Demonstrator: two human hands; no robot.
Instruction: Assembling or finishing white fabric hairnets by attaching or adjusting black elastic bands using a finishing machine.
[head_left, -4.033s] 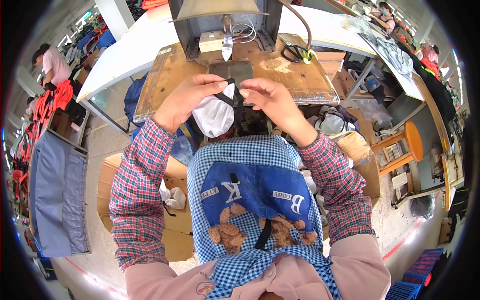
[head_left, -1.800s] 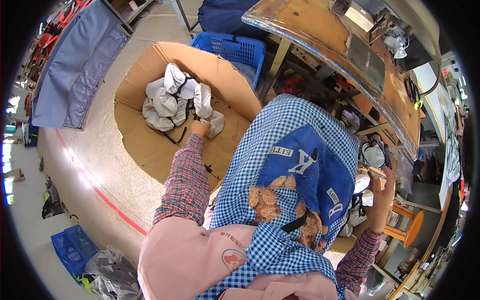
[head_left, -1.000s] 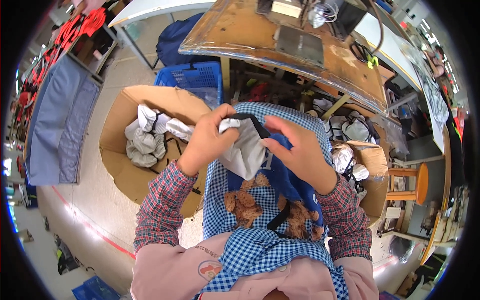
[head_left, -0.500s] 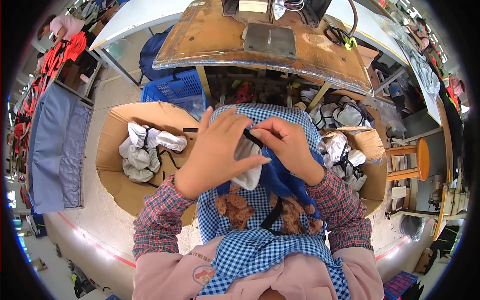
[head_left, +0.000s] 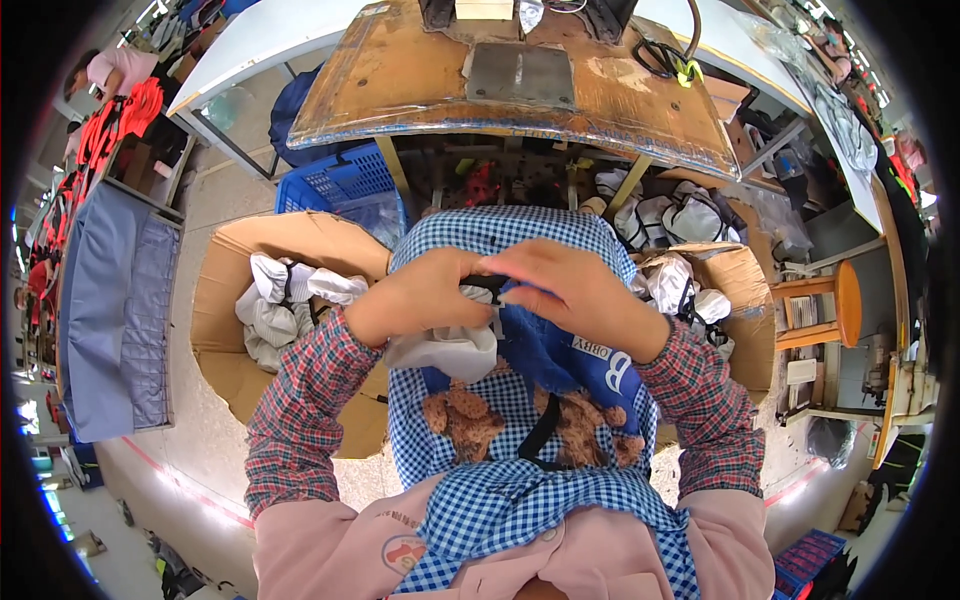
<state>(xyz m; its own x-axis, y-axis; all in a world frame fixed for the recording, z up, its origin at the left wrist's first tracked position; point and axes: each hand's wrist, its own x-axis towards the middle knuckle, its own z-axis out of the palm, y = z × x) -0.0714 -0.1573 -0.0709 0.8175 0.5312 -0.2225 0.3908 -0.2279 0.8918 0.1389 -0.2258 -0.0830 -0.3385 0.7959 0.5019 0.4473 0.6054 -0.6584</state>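
While the off-white cloth piece with a black band (head_left: 445, 355) hangs above the blue-and-white checked apron (head_left: 520, 490), its handling seems unfinished; the left hand (head_left: 425, 293) grips its cloth, and the right hand (head_left: 560, 285) arches half open at the band, any pinch hidden. Similar pale pieces (head_left: 268, 312) fill brown cardboard boxes (head_left: 330, 236) either side, finished or not unclear.

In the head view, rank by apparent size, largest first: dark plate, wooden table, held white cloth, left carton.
1. Wooden table
2. Left carton
3. White cloth and dark plate: too alike to rank, with the cloth nearer the camera.
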